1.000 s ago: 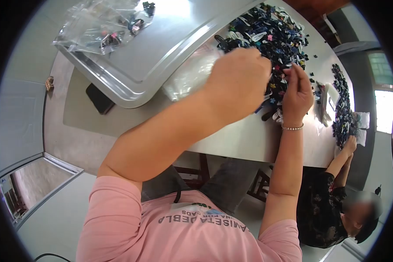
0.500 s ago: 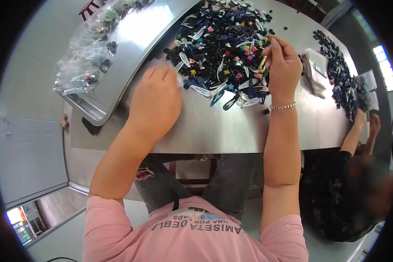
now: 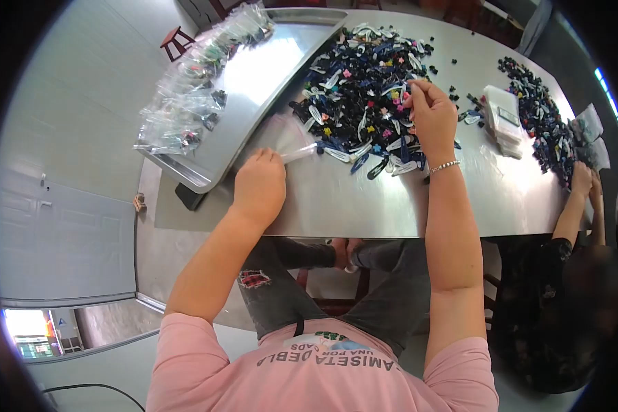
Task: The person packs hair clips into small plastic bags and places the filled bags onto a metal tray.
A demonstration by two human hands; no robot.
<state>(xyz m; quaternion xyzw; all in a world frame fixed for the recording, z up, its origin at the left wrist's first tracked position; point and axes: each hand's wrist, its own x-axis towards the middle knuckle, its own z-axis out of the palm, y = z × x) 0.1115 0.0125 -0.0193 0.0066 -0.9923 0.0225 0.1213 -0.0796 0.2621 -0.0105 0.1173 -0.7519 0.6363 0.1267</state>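
Observation:
My left hand has its fingers closed on the near edge of a clear plastic bag, which lies on the metal table beside the tray. Over the right side of a large pile of hair clips, my right hand is raised with thumb and fingertips pinched together. Whatever is between those fingertips is too small to name. Black, white, blue and colourful clips make up the pile.
A metal tray with filled plastic bags stands at the left. Stacked clear packets and a second clip pile are at the right, by a co-worker's hands.
The view has shifted, so the table contents appear further right. The yellow clip seen at my right fingertips earlier no longer shows there. The clear bag by my left hand is more visible.

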